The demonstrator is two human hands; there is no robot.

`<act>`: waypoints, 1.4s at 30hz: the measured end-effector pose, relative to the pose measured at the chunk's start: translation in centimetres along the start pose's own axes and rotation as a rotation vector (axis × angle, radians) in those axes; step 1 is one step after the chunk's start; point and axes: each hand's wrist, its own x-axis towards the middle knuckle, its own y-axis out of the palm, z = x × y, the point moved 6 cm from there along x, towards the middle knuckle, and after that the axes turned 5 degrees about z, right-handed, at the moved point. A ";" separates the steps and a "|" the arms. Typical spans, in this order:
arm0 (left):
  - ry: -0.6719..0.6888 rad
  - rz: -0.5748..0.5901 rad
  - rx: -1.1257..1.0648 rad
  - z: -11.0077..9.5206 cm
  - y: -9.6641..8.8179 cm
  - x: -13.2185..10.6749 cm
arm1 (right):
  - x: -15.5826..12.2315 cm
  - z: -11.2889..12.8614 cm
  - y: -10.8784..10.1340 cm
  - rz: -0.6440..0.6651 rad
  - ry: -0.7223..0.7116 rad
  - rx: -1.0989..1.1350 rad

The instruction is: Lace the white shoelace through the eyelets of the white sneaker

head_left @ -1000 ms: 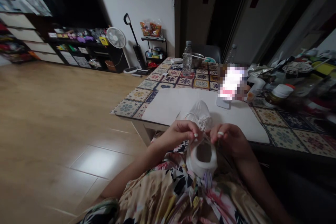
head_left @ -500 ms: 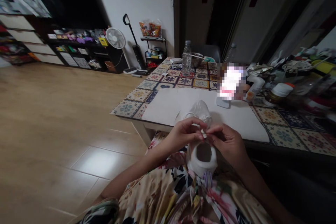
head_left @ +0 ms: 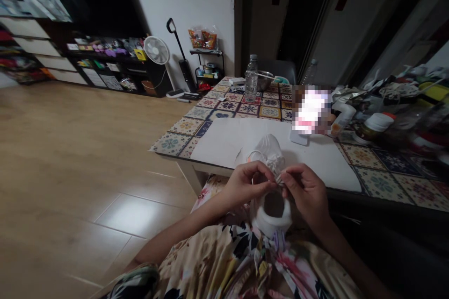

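A small white shoe (head_left: 271, 215) rests on my lap with its opening facing me and its toe against the table edge. My left hand (head_left: 247, 183) and my right hand (head_left: 306, 191) meet over its top, each with fingers pinched on the white shoelace (head_left: 276, 167). The lace ends bunch between my fingertips. A floral garment (head_left: 228, 261) covers my lap beneath the shoe.
A patterned tile table (head_left: 210, 117) stands ahead with a white sheet (head_left: 228, 140) on it, a water bottle (head_left: 250, 81), a metal bowl (head_left: 264, 79) and cluttered jars at the right. Wooden floor lies to the left, with a fan (head_left: 156, 50) and shelves by the far wall.
My two hands have come together from slightly apart, fingertips now meeting over the shoe's lace. The shoe has stayed on my lap.
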 end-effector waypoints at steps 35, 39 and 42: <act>-0.175 -0.014 -0.067 1.3 -0.9 0.9 | -0.3 3.7 0.8 0.215 -0.592 -0.585; -0.114 -0.076 0.046 2.0 -2.4 1.8 | 0.1 3.7 0.7 0.369 -0.538 -0.387; -0.006 -0.137 0.264 2.0 -3.2 2.3 | 0.1 3.5 1.1 0.500 -0.484 -0.325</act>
